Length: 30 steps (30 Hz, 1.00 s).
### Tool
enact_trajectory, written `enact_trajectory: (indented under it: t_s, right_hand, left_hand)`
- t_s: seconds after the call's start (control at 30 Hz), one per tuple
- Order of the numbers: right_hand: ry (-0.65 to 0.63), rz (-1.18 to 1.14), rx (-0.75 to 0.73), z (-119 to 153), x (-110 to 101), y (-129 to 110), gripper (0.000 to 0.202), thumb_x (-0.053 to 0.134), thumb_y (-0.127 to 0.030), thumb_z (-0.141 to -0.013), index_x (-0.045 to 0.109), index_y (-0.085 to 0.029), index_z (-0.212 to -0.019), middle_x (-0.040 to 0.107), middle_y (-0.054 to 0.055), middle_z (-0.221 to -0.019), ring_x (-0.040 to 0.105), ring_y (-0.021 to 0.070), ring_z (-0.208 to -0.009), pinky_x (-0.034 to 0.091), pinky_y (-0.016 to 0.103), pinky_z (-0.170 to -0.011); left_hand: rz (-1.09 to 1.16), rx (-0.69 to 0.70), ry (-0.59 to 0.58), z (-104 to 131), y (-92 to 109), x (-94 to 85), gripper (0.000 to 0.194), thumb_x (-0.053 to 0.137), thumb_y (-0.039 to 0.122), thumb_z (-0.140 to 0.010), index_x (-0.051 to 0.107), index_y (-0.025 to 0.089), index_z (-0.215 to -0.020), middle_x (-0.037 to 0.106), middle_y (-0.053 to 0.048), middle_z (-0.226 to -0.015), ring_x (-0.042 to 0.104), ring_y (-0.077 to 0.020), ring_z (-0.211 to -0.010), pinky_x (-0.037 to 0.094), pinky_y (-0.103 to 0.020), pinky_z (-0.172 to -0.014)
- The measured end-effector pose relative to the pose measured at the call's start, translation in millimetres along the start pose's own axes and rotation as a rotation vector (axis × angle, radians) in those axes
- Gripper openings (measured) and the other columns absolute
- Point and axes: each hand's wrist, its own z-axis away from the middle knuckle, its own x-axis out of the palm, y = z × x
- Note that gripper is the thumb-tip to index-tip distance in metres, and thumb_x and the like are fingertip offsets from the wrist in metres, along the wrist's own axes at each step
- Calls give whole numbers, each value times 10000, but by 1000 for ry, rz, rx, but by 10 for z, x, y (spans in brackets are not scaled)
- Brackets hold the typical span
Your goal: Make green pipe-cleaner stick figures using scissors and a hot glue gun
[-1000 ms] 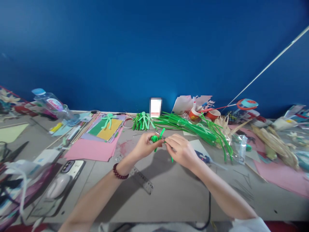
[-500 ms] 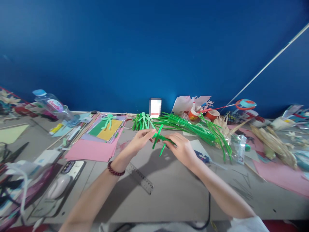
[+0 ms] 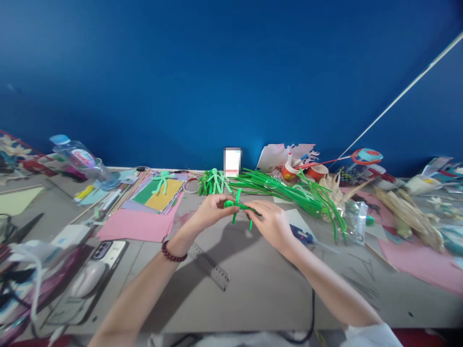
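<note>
Between my hands, above the middle of the table, is a small green pipe-cleaner figure (image 3: 237,207) with a rounded end at the left and thin limbs sticking out. My left hand (image 3: 216,208) pinches it near the rounded end with thumb and finger. My right hand (image 3: 265,216) grips the other end, its fingertips closed on the green stems. Behind them several finished-looking green pipe-cleaner figures (image 3: 216,180) lie in a cluster. To their right spreads a bundle of long green pipe cleaners (image 3: 289,193). A clear ruler (image 3: 210,267) lies below my left wrist.
Pink paper sheets (image 3: 139,226) and coloured cards with another green figure (image 3: 161,182) lie at left. A phone (image 3: 112,253), a white mouse (image 3: 89,279) and a plastic bottle (image 3: 77,156) are farther left. At right are a dark blue tool (image 3: 302,234), red cups (image 3: 290,171) and dried husks (image 3: 412,217).
The green figure has turned in my fingers, and its limbs point differently. My left thumb has shifted slightly down, while both arms stay nearly in place.
</note>
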Motion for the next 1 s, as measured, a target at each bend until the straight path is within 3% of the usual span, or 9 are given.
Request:
enact_trajectory:
  t_s: [0.13, 0.23, 0.37, 0.67, 0.83, 1.0]
  right_hand:
    - [30, 30, -48, 14, 18, 15, 175, 533, -236, -876, 683, -229, -967, 719, 37, -905, 659, 184, -817, 498, 305, -757]
    - [38, 23, -94, 16, 15, 13, 172, 537, -231, -878, 686, -230, -965, 720, 34, -907, 653, 175, -814, 490, 308, -762]
    - [47, 6, -136, 9, -2, 4, 164, 547, -214, -872, 691, -223, -949, 720, 36, -882, 638, 166, -791, 480, 306, -752]
    - [47, -59, -161, 13, -30, -26, 128, 565, -188, -852, 689, -213, -869, 715, 36, -840, 621, 157, -757, 465, 301, -730]
    - [111, -55, -143, -14, -17, -7, 135, 568, -195, -849, 697, -217, -883, 714, 39, -827, 616, 160, -739, 477, 309, -718]
    - [152, -63, -128, -39, -20, -1, 149, 570, -220, -852, 692, -231, -936, 708, 41, -836, 627, 165, -767, 492, 314, -734]
  left_hand:
    - [-117, 21, 35, 4, 29, 22, 327, 682, 444, -676, 681, 143, -805, 637, -1, -670, 499, -92, -535, 355, -209, -491]
    - [-165, 67, 10, 7, 44, 40, 300, 676, 447, -683, 699, 161, -772, 653, -2, -685, 519, -107, -575, 374, -214, -519]
    - [-78, 97, -26, 10, 32, 61, 268, 674, 418, -700, 704, 164, -778, 693, -40, -764, 601, -163, -737, 442, -249, -668]
    - [64, 153, -96, 61, 86, 63, 264, 679, 397, -709, 629, 142, -664, 652, -43, -655, 590, -149, -661, 457, -264, -645]
    - [187, 115, -53, 56, 79, 111, 279, 686, 412, -698, 616, 145, -658, 646, -37, -658, 603, -149, -665, 478, -274, -671]
    - [69, 98, -9, 42, 58, 86, 299, 701, 430, -678, 666, 150, -778, 667, -42, -749, 608, -160, -715, 475, -269, -668]
